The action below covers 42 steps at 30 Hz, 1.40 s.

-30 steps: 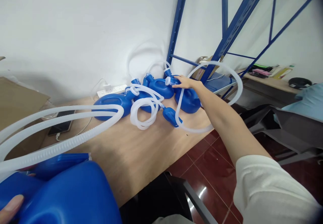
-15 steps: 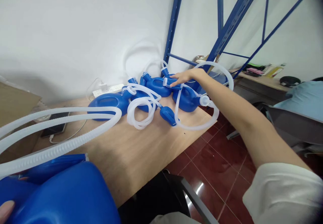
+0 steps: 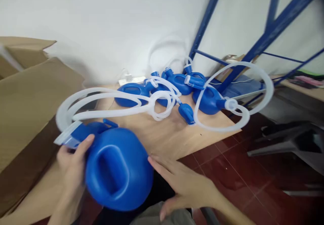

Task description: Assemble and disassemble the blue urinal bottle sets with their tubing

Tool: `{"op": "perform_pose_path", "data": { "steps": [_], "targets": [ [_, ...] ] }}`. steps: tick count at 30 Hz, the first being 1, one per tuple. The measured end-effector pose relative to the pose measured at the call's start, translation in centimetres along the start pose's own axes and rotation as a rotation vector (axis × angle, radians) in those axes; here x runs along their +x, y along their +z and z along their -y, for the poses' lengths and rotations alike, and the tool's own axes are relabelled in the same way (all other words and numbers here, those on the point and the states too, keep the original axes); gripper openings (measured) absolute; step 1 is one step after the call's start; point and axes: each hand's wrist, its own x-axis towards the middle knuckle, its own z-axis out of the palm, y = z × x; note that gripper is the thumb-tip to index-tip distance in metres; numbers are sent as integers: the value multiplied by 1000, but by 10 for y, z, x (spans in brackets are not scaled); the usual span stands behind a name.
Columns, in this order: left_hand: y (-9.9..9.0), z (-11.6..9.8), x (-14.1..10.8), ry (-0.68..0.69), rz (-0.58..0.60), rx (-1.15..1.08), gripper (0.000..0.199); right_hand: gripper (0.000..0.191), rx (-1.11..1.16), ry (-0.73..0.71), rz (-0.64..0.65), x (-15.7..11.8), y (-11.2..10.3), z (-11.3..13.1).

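Observation:
Close to me is a blue plastic urinal bottle (image 3: pixel 136 171) with a moulded grip opening. My left hand (image 3: pixel 73 160) is closed around its neck, near the funnel-like mouthpiece (image 3: pixel 68 135) with a whitish rim. The fingers of my right hand (image 3: pixel 182 181) are stretched out, and their tips meet or nearly meet the bottle's right side. Pale, looped tubing (image 3: pixel 106 114) stretches from behind the mouthpiece across the table. Whether it joins the held bottle is hidden.
Several similar blue bottles (image 3: pixel 209 100) with coiled tubes stand at the back of the wooden table (image 3: pixel 162 140). A small blue mouthpiece (image 3: pixel 186 113) lies before them. Cardboard boxes (image 3: pixel 27 106) are at left, a power strip (image 3: pixel 131 80) by the wall, and blue rack posts (image 3: pixel 209 15) behind.
My right hand has left the small blue piece on the far bottles and come back to the near bottle. That bottle has moved right into fuller view, the left hand now on its neck.

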Motion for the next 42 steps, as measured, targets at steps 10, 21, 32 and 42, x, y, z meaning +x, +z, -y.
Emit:
{"op": "perform_pose_path", "data": {
  "steps": [10, 21, 32, 42],
  "targets": [
    [57, 26, -44, 219, -31, -147, 65, 117, 36, -13, -694, 25, 28, -10],
    [37, 40, -35, 623, 216, 197, 58, 41, -186, -37, -647, 45, -35, -31],
    [8, 39, -2, 980, 359, 440, 43, 32, -200, 59, -667, 45, -77, -81],
    [-11, -13, 38, 832, 462, 474, 19, 43, -249, 134, -577, 34, -99, -92]
  ]
}}
